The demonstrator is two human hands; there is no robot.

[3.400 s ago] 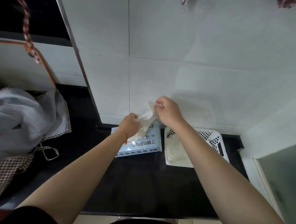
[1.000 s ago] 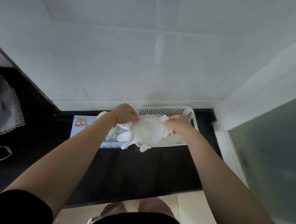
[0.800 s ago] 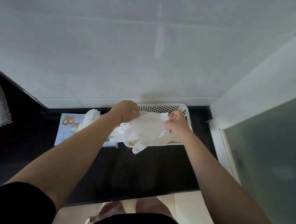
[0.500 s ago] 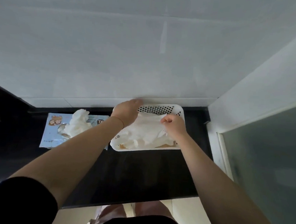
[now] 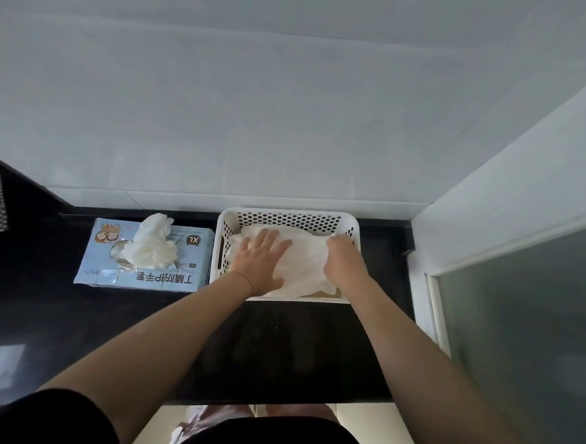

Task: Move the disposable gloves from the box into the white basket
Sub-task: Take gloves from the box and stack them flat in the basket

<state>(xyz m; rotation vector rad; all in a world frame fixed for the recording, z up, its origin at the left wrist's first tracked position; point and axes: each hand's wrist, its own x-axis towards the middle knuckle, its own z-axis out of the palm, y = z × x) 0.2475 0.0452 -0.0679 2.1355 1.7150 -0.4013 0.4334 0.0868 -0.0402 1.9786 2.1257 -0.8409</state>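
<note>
The dark tabletop (image 5: 277, 351) carries the white basket (image 5: 222, 251) on the right and the pale blue box (image 5: 164, 279) just to its left, both against the wall. A pile of gloves (image 5: 308, 264) already lies in the basket. The left hand (image 5: 260, 259) presses flat on it, fingers straight. The right hand (image 5: 342, 259) curls its fingers over the pile's far right edge, seemingly pinching it. More gloves (image 5: 153, 244) bulge from the box opening, left of both hands, so the left hand is nearer. How many remain inside the box is hidden, and the right fingertips are hard to make out.
</note>
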